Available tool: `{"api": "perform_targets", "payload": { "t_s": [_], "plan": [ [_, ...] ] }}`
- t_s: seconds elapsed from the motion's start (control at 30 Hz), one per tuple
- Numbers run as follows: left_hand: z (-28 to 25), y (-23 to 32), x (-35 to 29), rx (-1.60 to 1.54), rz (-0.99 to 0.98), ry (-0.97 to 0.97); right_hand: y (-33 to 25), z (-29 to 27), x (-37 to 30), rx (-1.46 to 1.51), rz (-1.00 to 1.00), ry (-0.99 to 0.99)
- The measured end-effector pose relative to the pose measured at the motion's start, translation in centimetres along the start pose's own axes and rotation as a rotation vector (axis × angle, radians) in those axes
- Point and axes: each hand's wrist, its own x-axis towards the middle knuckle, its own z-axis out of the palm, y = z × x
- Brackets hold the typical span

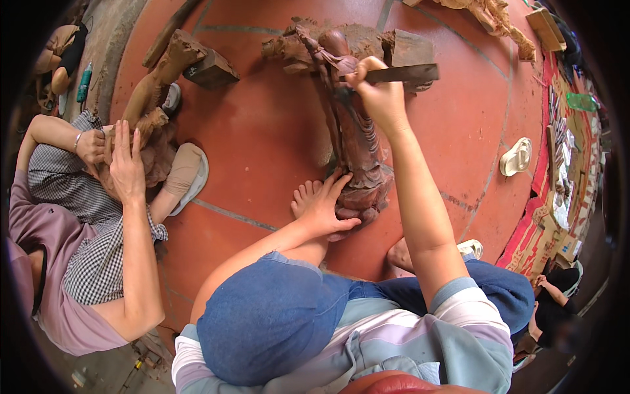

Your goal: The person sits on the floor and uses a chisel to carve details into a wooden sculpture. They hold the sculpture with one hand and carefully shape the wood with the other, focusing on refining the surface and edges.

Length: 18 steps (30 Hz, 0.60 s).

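A reddish-brown carved wooden statue [357, 141] lies lengthwise before me, its rounded head away from me and its base near my bare foot. My left hand [321, 209] grips the side of the base, thumb and fingers spread around it. My right hand [380, 95] is closed on a dark flat strip [410, 73] near the statue's head and shoulder. The strip sticks out to the right of my fist; its exact kind cannot be told. Behind the head, a rough piece of wood [282, 49] and a wooden block [412, 49] prop that end up.
At left, a person in a mauve top [62, 262] works on another wooden carving [154, 98], beside a wooden block [211, 69]. A beige clog [516, 156] lies on the red tiles. Tools on cardboard [569, 177] line the right side; another carving [492, 20] lies far right.
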Motion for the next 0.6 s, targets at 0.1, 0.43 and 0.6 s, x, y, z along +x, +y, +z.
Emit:
{"api": "perform_targets", "payload": {
  "t_s": [0.1,0.43,0.6],
  "plan": [
    [-0.2,0.5,0.5,-0.027,0.011,-0.022,2.8,-2.1,1.1,0.280,0.108,0.001],
    [0.0,0.4,0.3,0.010,-0.007,-0.024,1.2,-0.4,0.3,0.132,0.006,0.063],
    [0.0,0.1,0.2,0.018,-0.014,-0.011,-1.8,0.7,-0.3,-0.067,0.103,0.018]
  ]
}}
